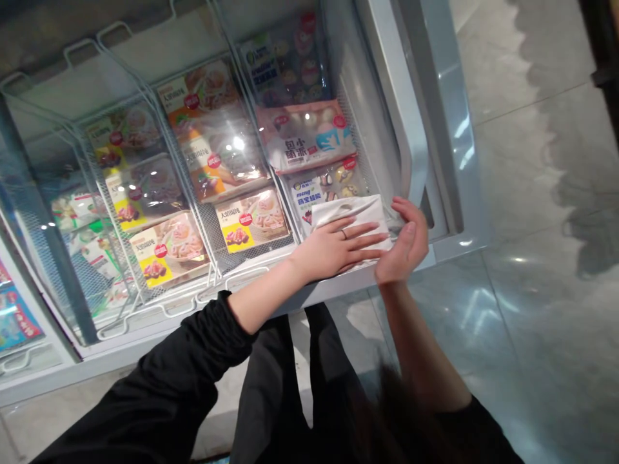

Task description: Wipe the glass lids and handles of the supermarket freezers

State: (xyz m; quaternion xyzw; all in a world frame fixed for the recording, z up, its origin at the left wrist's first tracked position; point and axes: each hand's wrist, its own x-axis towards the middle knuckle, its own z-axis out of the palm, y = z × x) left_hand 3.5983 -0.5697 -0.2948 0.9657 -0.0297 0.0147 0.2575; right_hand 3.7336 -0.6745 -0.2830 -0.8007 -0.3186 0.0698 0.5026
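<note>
A white folded cloth [355, 209] lies on the glass lid [232, 148] of a chest freezer, near its front right corner. My left hand [336, 245] rests flat on the cloth with its fingers stretched out; a ring shows on one finger. My right hand [406, 241] is held edge-on against the right side of the cloth, fingers straight and together, thumb apart. Neither hand grips anything.
Under the glass, wire baskets [207, 222] hold several packs of frozen food [302, 135]. The freezer's white frame [435, 129] runs along the right. A shiny tiled floor [536, 258] spreads to the right. A second case [17, 322] stands at the left edge.
</note>
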